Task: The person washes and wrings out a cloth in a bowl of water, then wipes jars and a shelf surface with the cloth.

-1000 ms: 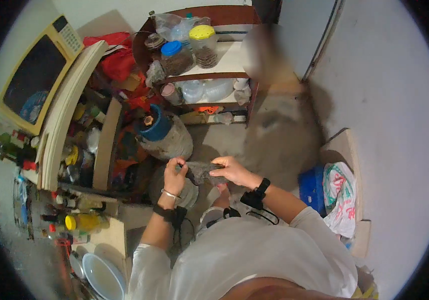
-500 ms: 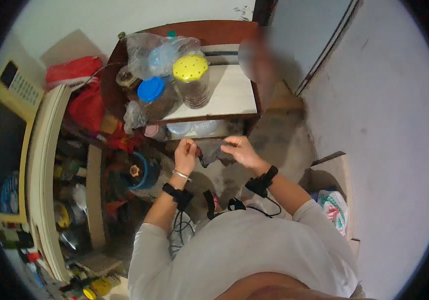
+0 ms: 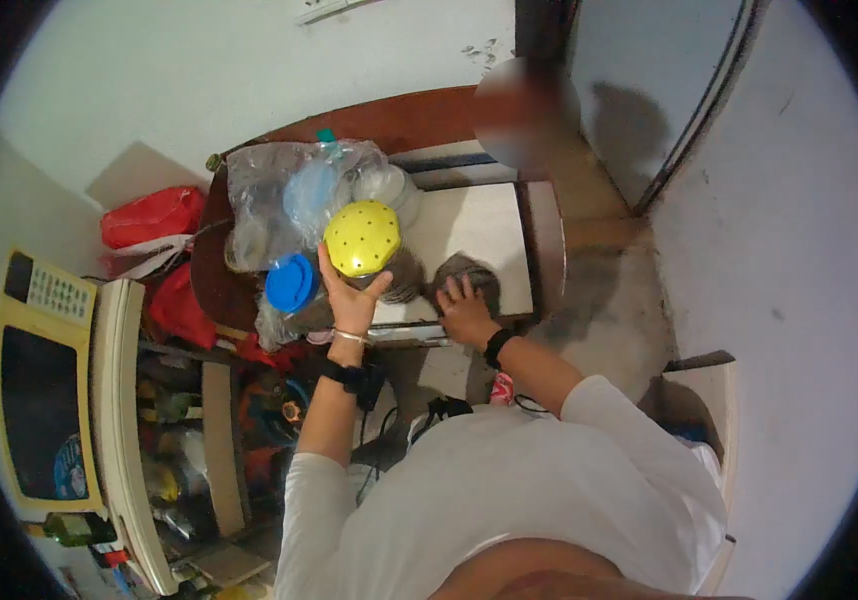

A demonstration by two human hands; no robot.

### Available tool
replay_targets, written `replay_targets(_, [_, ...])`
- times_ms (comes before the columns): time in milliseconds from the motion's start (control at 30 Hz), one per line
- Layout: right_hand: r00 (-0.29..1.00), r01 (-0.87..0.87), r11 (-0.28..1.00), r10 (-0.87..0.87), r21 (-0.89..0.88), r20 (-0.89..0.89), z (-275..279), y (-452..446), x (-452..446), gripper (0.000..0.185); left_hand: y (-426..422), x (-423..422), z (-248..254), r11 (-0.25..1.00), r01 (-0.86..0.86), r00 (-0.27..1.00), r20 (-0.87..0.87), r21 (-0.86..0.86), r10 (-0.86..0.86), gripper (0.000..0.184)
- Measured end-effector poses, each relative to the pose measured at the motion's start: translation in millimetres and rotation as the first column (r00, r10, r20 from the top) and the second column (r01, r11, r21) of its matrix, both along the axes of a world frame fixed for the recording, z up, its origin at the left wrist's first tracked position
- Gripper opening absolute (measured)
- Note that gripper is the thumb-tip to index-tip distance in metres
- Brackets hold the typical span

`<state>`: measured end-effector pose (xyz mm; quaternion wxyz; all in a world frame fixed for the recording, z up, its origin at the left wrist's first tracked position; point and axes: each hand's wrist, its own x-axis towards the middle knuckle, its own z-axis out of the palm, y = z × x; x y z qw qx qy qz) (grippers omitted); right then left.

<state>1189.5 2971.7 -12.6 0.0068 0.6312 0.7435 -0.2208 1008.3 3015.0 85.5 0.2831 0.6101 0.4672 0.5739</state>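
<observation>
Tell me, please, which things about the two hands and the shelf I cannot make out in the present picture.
All in the head view:
1. Grey bundle: partly hidden by the right hand; material unclear.
2. Yellow-lidded jar: lower front partly hidden by the left hand.
3. Shelf, far right corner: covered by a blurred patch.
4. Microwave keypad: marks too small to read.

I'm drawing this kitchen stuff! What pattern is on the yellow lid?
Small dark dots, scattered over the yellow lid; the head view shows it best.
</observation>
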Motion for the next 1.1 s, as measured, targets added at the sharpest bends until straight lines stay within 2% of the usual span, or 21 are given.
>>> replay_targets(67, [0.982, -0.187, 0.982, 0.187, 0.036, -0.009, -5.6, 6.4, -10.1, 0.059, 9.6, 5.2, -3.1, 1.0, 0.006, 0.997, -0.074, 0.015, -0.005, 0.104])
replay_targets(100, [0.985, -0.121, 0.991, 0.128, 0.065, -0.116, -12.4, 10.3, -13.4, 0.057, 8.7, 13.2, 2.7, 0.999, 0.015, 0.99, -0.138, 0.029, -0.011, 0.104])
replay_targets(133, [0.984, -0.13, 0.99, 0.135, 0.053, -0.119, -5.0, 12.0, -12.0, 0.057, 9.1, 21.6, 9.1, 1.0, 0.006, 0.99, -0.139, 0.017, -0.004, 0.104])
replay_targets(200, [0.987, -0.152, 0.988, 0.153, 0.022, -0.049, 13.4, 21.5, -7.2, 0.057, 17.2, 40.1, 26.1, 0.999, 0.044, 0.928, -0.372, 0.029, -0.03, 0.103])
replay_targets(233, [0.988, -0.146, 0.989, 0.147, 0.019, -0.05, 16.9, 25.0, -4.9, 0.057, 20.9, 47.8, 34.2, 0.995, 0.066, 0.904, -0.426, 0.07, -0.03, 0.102])
replay_targets(333, [0.992, -0.111, 0.993, 0.109, -0.032, -0.068, 18.7, 23.5, 8.9, 0.058, 37.7, 56.0, 40.6, 0.996, 0.092, 0.893, -0.445, 0.019, -0.074, 0.102])
replay_targets(367, [0.998, -0.049, 0.998, 0.047, -0.025, -0.051, 16.8, 22.6, 14.0, 0.059, 47.2, 58.3, 32.7, 0.994, 0.106, 0.894, -0.439, 0.018, -0.088, 0.102])
replay_targets(433, [0.998, 0.013, 1.0, -0.013, -0.011, 0.055, 17.2, 15.0, 25.3, 0.059, 63.3, 63.8, 15.1, 0.984, 0.179, 0.974, -0.141, -0.002, -0.177, 0.103])
replay_targets(533, [0.994, 0.105, 0.994, -0.106, 0.031, 0.035, 9.8, 4.2, 36.3, 0.061, 63.8, 93.1, 7.2, 0.963, 0.267, 0.955, -0.13, -0.019, -0.267, 0.103])
replay_targets(600, [0.99, 0.128, 0.992, -0.127, -0.007, 0.065, 12.9, 5.2, 37.1, 0.062, 67.5, 119.0, 9.8, 0.958, 0.283, 0.957, -0.05, -0.048, -0.285, 0.103])
replay_targets(667, [0.988, 0.044, 0.997, -0.033, -0.067, 0.149, 18.7, 7.3, 36.6, 0.064, 79.1, 138.6, 3.9, 0.957, 0.285, 0.948, -0.157, 0.043, -0.276, 0.103])
replay_targets(733, [0.989, -0.043, 0.996, 0.054, -0.08, 0.14, 16.4, 8.0, 27.3, 0.066, 84.7, 155.9, 6.2, 0.953, 0.302, 0.943, -0.154, 0.028, -0.295, 0.103])
replay_targets(800, [0.982, -0.129, 0.987, 0.14, -0.094, 0.128, 6.7, 14.8, 16.2, 0.068, 91.4, 171.9, 8.4, 0.954, 0.287, 0.951, -0.144, 0.087, -0.273, 0.103])
replay_targets(867, [0.993, -0.109, 0.985, 0.1, 0.137, 0.068, -25.7, 23.5, 4.5, 0.068, 94.7, 181.3, 10.9, 0.954, 0.296, 0.949, -0.129, 0.045, -0.288, 0.101])
replay_targets(900, [0.97, -0.111, 0.925, 0.181, 0.363, -0.165, -38.3, 31.6, 7.8, 0.066, 95.9, 178.6, 12.0, 0.946, 0.319, 0.943, -0.118, 0.053, -0.312, 0.1])
replay_targets(933, [0.984, -0.093, 0.936, 0.139, 0.338, -0.113, -37.3, 44.0, 4.6, 0.065, 96.9, 174.2, 11.9, 0.949, 0.312, 0.945, -0.117, 0.048, -0.305, 0.1])
replay_targets(1000, [0.997, -0.066, 0.966, 0.073, 0.25, -0.019, -28.7, 75.0, 4.4, 0.064, 99.4, 155.5, 9.7, 0.905, 0.418, 0.879, -0.215, -0.078, -0.425, 0.102])
replay_targets(1067, [0.996, -0.019, 0.992, 0.008, 0.125, 0.091, 1.5, 102.6, 3.2, 0.063, 82.7, 122.5, 30.9, 0.9, 0.431, 0.871, -0.231, -0.063, -0.433, 0.097])
replay_targets(1100, [0.992, 0.009, 0.997, -0.018, 0.073, 0.127, 13.4, 111.4, 3.2, 0.062, 75.5, 102.7, 39.0, 0.848, 0.518, 0.804, -0.275, -0.11, -0.527, 0.09])
